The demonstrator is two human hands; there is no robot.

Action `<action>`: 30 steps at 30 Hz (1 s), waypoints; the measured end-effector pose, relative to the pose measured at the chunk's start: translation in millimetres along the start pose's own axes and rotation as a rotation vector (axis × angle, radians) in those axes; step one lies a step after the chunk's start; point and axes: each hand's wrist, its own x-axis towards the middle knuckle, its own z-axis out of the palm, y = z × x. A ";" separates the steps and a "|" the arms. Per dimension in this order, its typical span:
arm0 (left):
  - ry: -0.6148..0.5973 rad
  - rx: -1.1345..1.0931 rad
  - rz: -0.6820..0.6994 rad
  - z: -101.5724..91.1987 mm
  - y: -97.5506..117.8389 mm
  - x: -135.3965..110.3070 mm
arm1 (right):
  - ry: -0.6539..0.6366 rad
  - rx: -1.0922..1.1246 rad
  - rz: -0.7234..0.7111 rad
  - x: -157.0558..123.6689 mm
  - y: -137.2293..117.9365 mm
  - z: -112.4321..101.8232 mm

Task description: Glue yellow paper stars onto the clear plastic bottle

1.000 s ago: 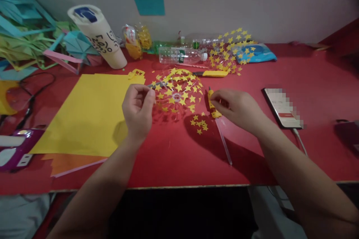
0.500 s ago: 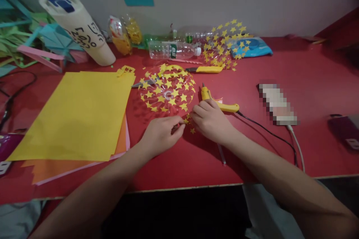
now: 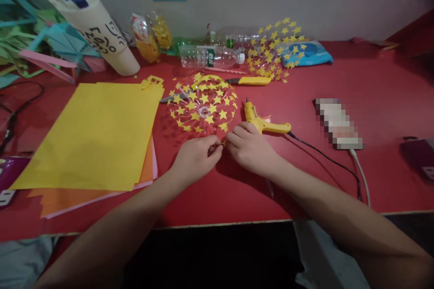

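Note:
Between the thumb and forefinger of my left hand (image 3: 198, 156) a small yellow paper star (image 3: 223, 143) is pinched. My right hand (image 3: 249, 149) comes up close from the other side, fingers curled in toward the star; what its fingertips hold is hidden. Just beyond both hands sits a clear plastic bottle piece dotted with yellow stars (image 3: 203, 110). A yellow glue gun (image 3: 259, 123) lies beyond my right hand, its handle pointing right. Scissors (image 3: 178, 97) lie partly behind the starred piece.
Yellow paper sheets (image 3: 91, 137) lie left on the red table (image 3: 210, 205). Behind are a white tumbler (image 3: 101, 31), a clear bottle (image 3: 198, 58), a yellow cutter (image 3: 254, 81), another star-covered piece (image 3: 271, 52) and a blue wipes pack (image 3: 320, 54). A phone (image 3: 339, 122) lies right.
My right hand has moved slightly left, closer to my left hand. Loose stars seen beneath the right hand before are now covered. The view has tilted down slightly.

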 end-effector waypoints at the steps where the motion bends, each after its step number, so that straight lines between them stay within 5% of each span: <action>1: -0.003 0.002 -0.009 0.0 0.1 -0.1 | 0.006 0.006 -0.010 0.5 -0.4 0.4; 5: -0.003 -0.017 -0.071 -0.5 0.1 -0.6 | 0.038 0.157 0.109 -1.5 0.4 -3.1; 13: -0.015 -0.388 -0.135 -4.1 8.3 -2.4 | 0.140 0.885 0.528 -4.3 0.6 -26.8; 26: 0.023 -0.418 -0.033 -2.7 13.0 -4.9 | 0.144 0.852 0.510 -0.9 -2.9 -29.8; 30: 0.063 -0.493 -0.034 -7.2 13.4 -6.0 | 0.154 0.554 0.541 -11.2 21.2 -37.1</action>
